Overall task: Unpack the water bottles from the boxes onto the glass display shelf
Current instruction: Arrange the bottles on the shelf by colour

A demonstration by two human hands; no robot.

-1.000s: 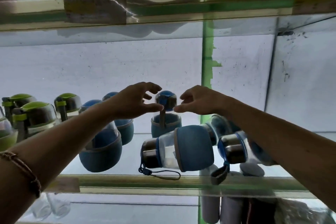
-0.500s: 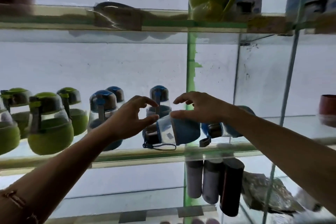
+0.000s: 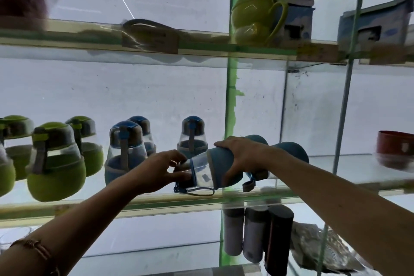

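step in hand, by my reading: righting a blue bottle (image 3: 215,169) that lies on its side at the near edge of the glass shelf (image 3: 156,203). long axis runs left-right, cap end pointing left, sleeved base right. left hand (image 3: 161,171) curls around the cap end; right hand (image 3: 240,154) wraps over the blue sleeve. next move likely calls for tipping it upright beside the standing blue bottles (image 3: 126,150).
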